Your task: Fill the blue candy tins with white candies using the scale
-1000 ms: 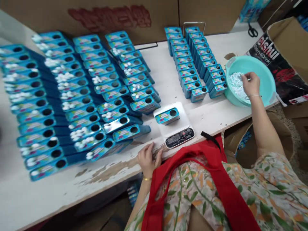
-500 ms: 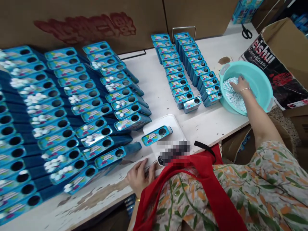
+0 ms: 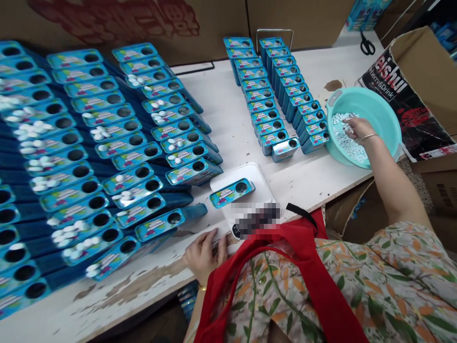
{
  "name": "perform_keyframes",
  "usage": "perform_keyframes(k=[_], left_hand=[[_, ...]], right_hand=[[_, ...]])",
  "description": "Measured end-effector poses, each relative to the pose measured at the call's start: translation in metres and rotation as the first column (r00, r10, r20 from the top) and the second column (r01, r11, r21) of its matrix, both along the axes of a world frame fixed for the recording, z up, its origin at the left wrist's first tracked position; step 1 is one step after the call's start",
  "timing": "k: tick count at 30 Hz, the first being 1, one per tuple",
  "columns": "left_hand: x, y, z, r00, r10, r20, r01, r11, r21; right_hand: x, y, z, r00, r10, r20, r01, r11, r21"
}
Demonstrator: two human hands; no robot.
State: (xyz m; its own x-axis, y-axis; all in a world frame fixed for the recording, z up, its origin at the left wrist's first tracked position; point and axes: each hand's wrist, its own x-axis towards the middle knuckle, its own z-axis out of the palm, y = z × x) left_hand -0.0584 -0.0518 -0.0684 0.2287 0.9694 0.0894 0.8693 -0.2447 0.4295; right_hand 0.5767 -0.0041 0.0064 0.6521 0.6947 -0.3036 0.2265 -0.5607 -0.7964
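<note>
My right hand [image 3: 360, 129] is inside a turquoise basin [image 3: 383, 107], its fingers bent together and pinching at a heap of small white candies [image 3: 355, 145]. Some candies show at the fingertips. My left hand [image 3: 205, 255] rests on the near edge of the table, thumb and fingers apart, holding nothing. Just beyond it a white scale [image 3: 250, 171] carries one blue tin [image 3: 231, 193] with a round hole in its top. The scale's display is blurred out.
Many blue tins [image 3: 148, 155] stand in rows at left, several with candies on their tops. Two more rows of tins [image 3: 262, 107] stand mid-table. A cardboard box [image 3: 421, 71], scissors [image 3: 367, 44] and a brown carton wall [image 3: 214, 28] lie beyond.
My right hand has drawn its fingers together in the candies. The left hand stays on the table edge. The whole view has shifted slightly.
</note>
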Motion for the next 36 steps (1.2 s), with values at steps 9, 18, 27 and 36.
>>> perform_keyframes(k=[9, 18, 27, 36], left_hand=[[-0.003, -0.001, -0.015, 0.999, -0.031, 0.034, 0.029, 0.998, 0.059], [0.015, 0.001, -0.003, 0.999, -0.025, 0.038, 0.027, 0.999, -0.047], [0.017, -0.001, -0.005, 0.998, -0.049, 0.05, 0.045, 0.995, 0.084], [0.019, -0.001, -0.006, 0.996, -0.063, 0.065, 0.053, 0.988, 0.146]], right_hand=[[-0.015, -0.033, 0.033, 0.983, -0.082, -0.165, 0.099, 0.99, 0.099], [-0.206, 0.011, 0.115, 0.8, 0.486, -0.351, -0.395, 0.868, 0.302], [-0.316, 0.044, 0.098, 0.544, 0.82, 0.179, -0.839, 0.526, 0.142], [-0.318, 0.034, 0.104, 0.34, 0.84, 0.422, -0.904, 0.416, -0.1]])
